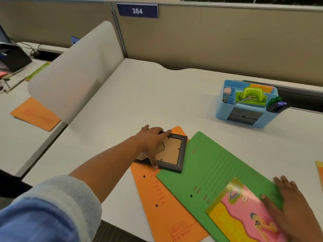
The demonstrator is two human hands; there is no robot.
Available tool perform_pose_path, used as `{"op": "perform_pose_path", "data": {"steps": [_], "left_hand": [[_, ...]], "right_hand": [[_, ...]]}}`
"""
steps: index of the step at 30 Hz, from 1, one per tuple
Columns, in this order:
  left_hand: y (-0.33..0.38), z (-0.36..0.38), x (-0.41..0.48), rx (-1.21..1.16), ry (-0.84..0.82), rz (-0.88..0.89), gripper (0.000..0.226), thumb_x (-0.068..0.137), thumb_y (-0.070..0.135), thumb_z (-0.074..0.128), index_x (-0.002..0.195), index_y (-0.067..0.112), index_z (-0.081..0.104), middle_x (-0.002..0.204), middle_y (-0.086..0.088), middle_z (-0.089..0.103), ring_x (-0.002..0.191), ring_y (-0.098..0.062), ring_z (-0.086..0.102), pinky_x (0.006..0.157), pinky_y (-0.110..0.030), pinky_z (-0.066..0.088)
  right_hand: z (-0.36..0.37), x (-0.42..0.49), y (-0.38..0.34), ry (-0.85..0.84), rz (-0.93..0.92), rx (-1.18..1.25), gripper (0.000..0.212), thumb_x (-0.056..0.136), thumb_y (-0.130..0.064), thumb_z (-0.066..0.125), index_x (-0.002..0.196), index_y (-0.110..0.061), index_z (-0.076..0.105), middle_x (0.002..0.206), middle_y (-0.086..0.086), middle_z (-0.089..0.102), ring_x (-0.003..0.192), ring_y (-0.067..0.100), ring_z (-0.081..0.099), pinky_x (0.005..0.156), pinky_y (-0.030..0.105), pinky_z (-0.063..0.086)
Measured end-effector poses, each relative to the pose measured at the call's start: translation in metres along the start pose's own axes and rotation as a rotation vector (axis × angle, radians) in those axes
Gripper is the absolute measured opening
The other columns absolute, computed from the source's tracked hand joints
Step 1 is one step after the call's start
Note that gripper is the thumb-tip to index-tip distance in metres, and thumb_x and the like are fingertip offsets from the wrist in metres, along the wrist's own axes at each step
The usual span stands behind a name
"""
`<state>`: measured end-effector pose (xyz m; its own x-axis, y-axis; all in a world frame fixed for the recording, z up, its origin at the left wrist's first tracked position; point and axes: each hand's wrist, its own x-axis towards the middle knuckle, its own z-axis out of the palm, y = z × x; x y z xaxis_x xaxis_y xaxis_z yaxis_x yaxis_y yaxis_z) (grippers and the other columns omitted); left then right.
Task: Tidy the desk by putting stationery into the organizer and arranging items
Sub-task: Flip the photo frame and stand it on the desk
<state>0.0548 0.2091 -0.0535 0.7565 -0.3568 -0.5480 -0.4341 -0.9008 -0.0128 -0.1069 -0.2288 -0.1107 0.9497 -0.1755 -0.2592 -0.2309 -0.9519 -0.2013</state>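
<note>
A dark picture frame point(173, 152) lies face down on an orange folder point(166, 206), its brown backing up. My left hand point(150, 142) grips the frame's left side, thumb on the near edge and fingers over the far edge. A green folder point(215, 165) overlaps the orange one. On it lies a pink and yellow booklet point(244, 212). My right hand point(295, 205) rests flat on the booklet and the green folder. A blue organizer point(244, 117) stands at the back right, holding a green hole punch point(251, 96), pens and markers point(276, 103).
A white divider panel point(75, 74) stands at the left, with another desk beyond it carrying an orange folder point(35, 114) and clutter. A tan partition wall runs along the back. A yellow item point(319, 170) shows at the right edge.
</note>
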Motion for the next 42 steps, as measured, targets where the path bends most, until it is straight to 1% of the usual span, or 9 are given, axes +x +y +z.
{"op": "perform_pose_path", "data": {"steps": [7, 10, 13, 17, 24, 28, 32, 37, 42], "left_hand": [[-0.001, 0.001, 0.004, 0.068, 0.106, 0.077, 0.146, 0.042, 0.072, 0.079, 0.151, 0.034, -0.011, 0.153, -0.013, 0.019, 0.141, -0.033, 0.017, 0.119, -0.051, 0.005], [-0.003, -0.011, -0.002, -0.022, 0.064, 0.075, 0.146, 0.041, 0.073, 0.078, 0.150, 0.038, -0.013, 0.146, -0.011, 0.028, 0.134, -0.031, 0.026, 0.117, -0.047, 0.018], [0.003, -0.028, -0.021, -0.318, 0.005, 0.135, 0.143, 0.044, 0.066, 0.085, 0.150, 0.041, -0.009, 0.140, -0.001, 0.032, 0.130, -0.022, 0.033, 0.109, -0.039, 0.034], [0.015, -0.041, -0.053, -0.674, -0.040, 0.300, 0.133, 0.053, 0.048, 0.091, 0.152, 0.039, 0.003, 0.152, 0.018, 0.021, 0.139, -0.006, 0.024, 0.115, -0.029, 0.025], [0.028, -0.046, -0.071, -0.847, -0.051, 0.475, 0.131, 0.047, 0.056, 0.084, 0.151, 0.044, 0.006, 0.153, 0.025, 0.022, 0.141, 0.002, 0.022, 0.118, -0.036, 0.025], [0.024, -0.045, -0.075, -0.949, 0.002, 0.523, 0.124, 0.053, 0.056, 0.079, 0.153, 0.037, 0.008, 0.154, 0.017, 0.027, 0.142, 0.000, 0.023, 0.118, -0.041, 0.025], [0.008, -0.038, -0.076, -1.074, 0.238, 0.393, 0.117, 0.055, 0.063, 0.081, 0.150, 0.044, 0.016, 0.154, 0.025, 0.024, 0.142, 0.004, 0.021, 0.119, -0.041, 0.023], [0.017, -0.028, -0.065, -1.434, 0.716, -0.069, 0.058, 0.075, 0.071, 0.059, 0.112, 0.027, 0.064, 0.107, 0.008, 0.069, 0.103, -0.006, 0.062, 0.096, -0.039, 0.049], [0.041, -0.028, -0.056, -1.612, 0.413, -0.076, 0.078, 0.080, 0.080, 0.021, 0.103, 0.023, 0.068, 0.095, 0.004, 0.073, 0.092, -0.010, 0.067, 0.091, -0.035, 0.049]], "right_hand": [[-0.008, 0.016, -0.012, -0.067, 0.113, 0.070, 0.100, 0.071, -0.092, 0.022, 0.121, -0.011, 0.055, 0.124, 0.015, 0.054, 0.114, 0.035, 0.049, 0.096, 0.053, 0.044], [-0.037, 0.009, -0.048, -0.009, 0.070, 0.236, 0.079, 0.080, -0.066, 0.057, 0.137, -0.013, 0.049, 0.150, 0.011, 0.042, 0.135, 0.032, 0.041, 0.109, 0.047, 0.033], [-0.066, 0.007, -0.081, 0.041, -0.187, 0.275, 0.067, 0.079, -0.035, 0.074, 0.139, -0.026, 0.046, 0.151, -0.010, 0.037, 0.135, 0.017, 0.041, 0.109, 0.037, 0.032], [-0.102, 0.006, -0.129, 0.006, -0.548, 0.277, 0.081, 0.075, -0.040, 0.078, 0.142, -0.048, 0.034, 0.152, -0.034, 0.022, 0.136, -0.016, 0.023, 0.108, 0.023, 0.025], [-0.153, 0.020, -0.209, -0.042, -0.971, 0.229, 0.046, 0.086, -0.048, 0.063, 0.130, -0.044, 0.051, 0.136, -0.032, 0.047, 0.132, -0.005, 0.039, 0.106, 0.013, 0.030], [-0.165, 0.038, -0.224, -0.010, -1.085, 0.187, 0.028, 0.084, -0.026, 0.065, 0.111, -0.035, 0.064, 0.109, -0.019, 0.066, 0.104, 0.004, 0.060, 0.086, 0.032, 0.053], [-0.184, 0.057, -0.237, 0.063, -1.156, 0.126, 0.021, 0.091, -0.034, 0.054, 0.110, -0.028, 0.062, 0.095, -0.012, 0.066, 0.086, 0.011, 0.061, 0.072, 0.037, 0.053], [-0.206, 0.090, -0.251, 0.074, -1.162, -0.070, 0.029, 0.091, -0.032, 0.054, 0.120, -0.032, 0.057, 0.097, -0.014, 0.064, 0.087, 0.017, 0.059, 0.073, 0.046, 0.052], [-0.215, 0.121, -0.267, 0.034, -1.169, -0.038, 0.035, 0.088, -0.025, 0.059, 0.123, -0.027, 0.061, 0.094, -0.019, 0.060, 0.085, 0.015, 0.057, 0.073, 0.044, 0.052]]}}
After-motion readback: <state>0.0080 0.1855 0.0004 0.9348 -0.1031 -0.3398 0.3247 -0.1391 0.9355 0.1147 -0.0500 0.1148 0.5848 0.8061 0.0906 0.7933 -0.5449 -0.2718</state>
